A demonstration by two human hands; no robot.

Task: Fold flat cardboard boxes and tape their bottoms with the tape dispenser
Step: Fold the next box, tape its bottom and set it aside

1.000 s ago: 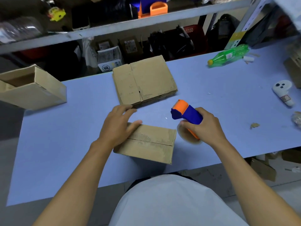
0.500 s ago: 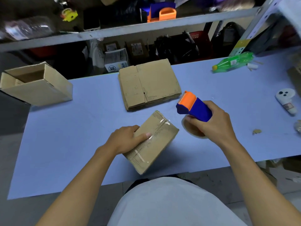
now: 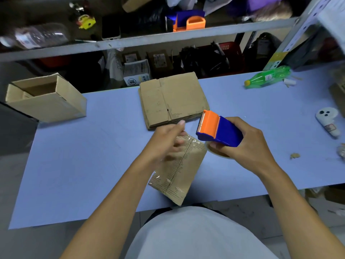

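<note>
A small folded cardboard box (image 3: 179, 176) is tilted near the table's front edge, its taped bottom facing up with clear tape along the seam. My left hand (image 3: 166, 141) holds its far end; the hand is motion-blurred, with the index finger sticking up. My right hand (image 3: 248, 146) grips the blue tape dispenser (image 3: 218, 129), its orange front pointing left just right of the box's far corner, a tape roll under it. A stack of flat cardboard boxes (image 3: 173, 98) lies behind both hands.
An open assembled box (image 3: 46, 98) sits at the table's (image 3: 84, 165) back left. A green bottle (image 3: 268, 77) lies at the back right and a white controller (image 3: 328, 122) at the right edge. Cluttered metal shelving (image 3: 168, 42) runs behind the table.
My left hand has lifted and turned the small box, so its taped bottom now faces up and runs lengthwise toward me. The dispenser has risen slightly.
</note>
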